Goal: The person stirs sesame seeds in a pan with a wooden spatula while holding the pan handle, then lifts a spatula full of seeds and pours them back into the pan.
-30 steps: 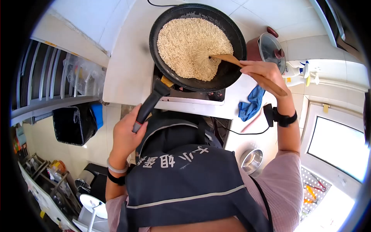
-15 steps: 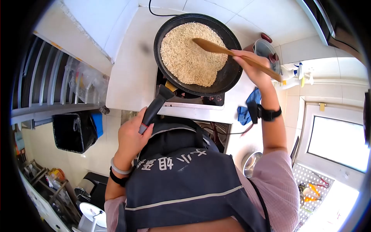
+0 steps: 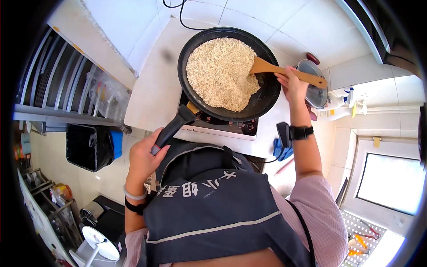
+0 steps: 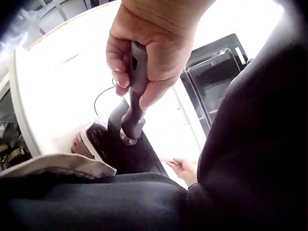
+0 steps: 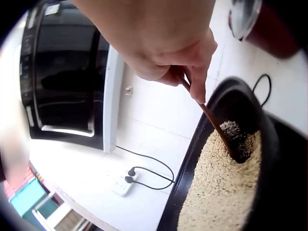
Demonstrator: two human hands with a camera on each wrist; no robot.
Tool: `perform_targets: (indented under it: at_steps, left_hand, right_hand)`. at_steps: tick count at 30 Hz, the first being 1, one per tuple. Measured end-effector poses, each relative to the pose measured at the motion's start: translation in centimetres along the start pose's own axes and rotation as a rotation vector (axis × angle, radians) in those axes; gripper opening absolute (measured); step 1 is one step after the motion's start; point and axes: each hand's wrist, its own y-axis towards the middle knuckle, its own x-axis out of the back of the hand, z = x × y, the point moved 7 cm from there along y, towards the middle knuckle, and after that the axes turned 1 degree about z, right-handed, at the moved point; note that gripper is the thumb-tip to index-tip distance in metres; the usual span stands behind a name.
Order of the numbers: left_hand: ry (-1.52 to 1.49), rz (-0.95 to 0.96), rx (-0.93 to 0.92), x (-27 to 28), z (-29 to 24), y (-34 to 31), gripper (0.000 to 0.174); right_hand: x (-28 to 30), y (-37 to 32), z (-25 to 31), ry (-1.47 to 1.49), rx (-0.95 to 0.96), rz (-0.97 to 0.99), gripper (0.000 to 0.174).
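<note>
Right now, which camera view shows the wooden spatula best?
The head view: the whole wooden spatula shows, blade in the grain, handle in the right hand. The right wrist view shows only its shaft and buried blade; the left wrist view, a sliver.

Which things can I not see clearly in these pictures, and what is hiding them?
- Head view: the burner is hidden under the pan.
- Head view: the blue cloth is partly behind the right forearm.
- Left wrist view: the left hand grips the handle; apron and pan wall hide the grains.
- Right wrist view: the right hand covers its grip on the spatula.
</note>
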Motion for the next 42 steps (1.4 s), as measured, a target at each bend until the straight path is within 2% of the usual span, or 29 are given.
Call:
perform_targets:
  at_steps: [2, 3, 5, 6, 7, 9, 10, 11, 13, 14, 16, 21, 23, 24, 27, 28, 30, 31, 34, 35, 36, 37, 39, 42]
  left_hand:
    - [0.009, 0.014, 0.024, 0.2, -0.2, 0.0, 0.053]
    - [0.01, 0.036, 0.043, 0.1, -0.2, 0.0, 0.053]
    - [0.007, 0.023, 0.037, 0.0, -0.2, 0.0, 0.052]
    - [0.001, 0.013, 0.03, 0.0, -0.2, -0.1, 0.052]
    - [0.004, 0.014, 0.035, 0.1, -0.2, -0.1, 0.052]
    - [-0.002, 0.025, 0.082, 0.0, 0.0, -0.2, 0.052]
    - [-0.002, 0.028, 0.085, -0.1, 0.1, -0.2, 0.052]
    - [-0.002, 0.017, 0.072, -0.1, 0.0, -0.2, 0.053]
    - [-0.006, 0.009, 0.067, -0.1, 0.1, -0.2, 0.053]
    - [-0.003, 0.004, 0.058, -0.1, 0.2, -0.2, 0.053]
    - [0.012, 0.024, 0.079, -0.1, 0.1, -0.2, 0.053]
    - [0.002, 0.007, 0.075, 0.0, 0.2, -0.2, 0.052]
    - [0.005, 0.032, 0.122, 0.0, 0.2, -0.2, 0.052]
    - [0.007, 0.032, 0.127, -0.1, 0.3, -0.2, 0.052]
    - [0.011, 0.002, 0.094, 0.0, 0.1, -0.1, 0.051]
    - [0.012, -0.006, 0.089, 0.0, 0.1, -0.2, 0.051]
    - [0.02, -0.016, 0.089, 0.1, -0.1, -0.3, 0.051]
    - [0.018, -0.005, 0.107, 0.1, -0.1, -0.3, 0.051]
    - [0.007, -0.02, 0.097, 0.0, 0.0, -0.3, 0.051]
    - [-0.002, -0.046, 0.07, 0.0, -0.1, -0.4, 0.052]
    - [-0.005, -0.053, 0.078, 0.1, -0.2, -0.4, 0.052]
    - [0.007, -0.023, 0.122, 0.1, -0.2, -0.3, 0.051]
    - [0.01, 0.004, 0.174, 0.1, 0.0, -0.3, 0.051]
    - [0.008, -0.013, 0.155, 0.2, 0.2, -0.2, 0.05]
  right_hand:
    - [-2.6, 1.2, -1.5, 0.135, -0.128, 0.105, 0.027]
    - [-3.4, 1.3, -1.6, 0.138, -0.129, 0.11, 0.027]
    - [-6.2, 0.9, -1.5, 0.157, -0.155, 0.303, 0.029]
    - [-7.0, 0.4, -1.3, 0.154, -0.135, 0.375, 0.024]
    - [-7.3, -0.1, -1.4, 0.156, -0.139, 0.379, 0.024]
    - [-8.4, -2.1, 0.2, -0.095, 0.124, 0.565, 0.021]
    - [-8.4, -3.8, 1.6, -0.36, 0.23, 0.62, 0.016]
    - [-7.8, -4.9, 2.4, -0.361, 0.225, 0.621, 0.016]
    - [-7.9, -8.7, 4.8, -0.437, 0.515, 0.877, 0.014]
    - [-7.2, -9.6, 6.0, -0.439, 0.509, 0.882, 0.014]
    - [-6.2, -13.0, 9.6, -0.531, 0.819, 1.057, 0.015]
    - [-2.8, -14.7, 12.3, -0.621, 0.791, 0.995, 0.014]
    - [-2.6, -15.0, 12.5, -0.568, 0.69, 0.985, 0.014]
    - [-3.3, -15.5, 12.2, -0.531, 0.683, 1.012, 0.015]
    - [-7.1, -16.5, 11.3, -0.505, 0.856, 1.024, 0.01]
    - [-8.4, -16.1, 10.5, -0.5, 0.859, 1.025, 0.01]
    - [-10.1, -14.2, 9.1, -0.517, 0.823, 0.908, 0.008]
    - [-10.7, -13.4, 8.6, -0.512, 0.824, 0.911, 0.008]
    - [-10.8, -9.0, 7.6, -0.497, 0.68, 0.716, 0.01]
    - [-10.4, -7.5, 7.3, -0.512, 0.622, 0.676, 0.012]
    - [-9.8, -6.3, 7.0, -0.538, 0.646, 0.608, 0.013]
    - [-9.2, -5.4, 7.0, -0.592, 0.566, 0.584, 0.014]
    - [-7.2, -3.3, 6.4, -0.559, 0.55, 0.515, 0.014]
    - [-4.9, -3.2, 9.3, -0.5, 0.511, 0.467, 0.015]
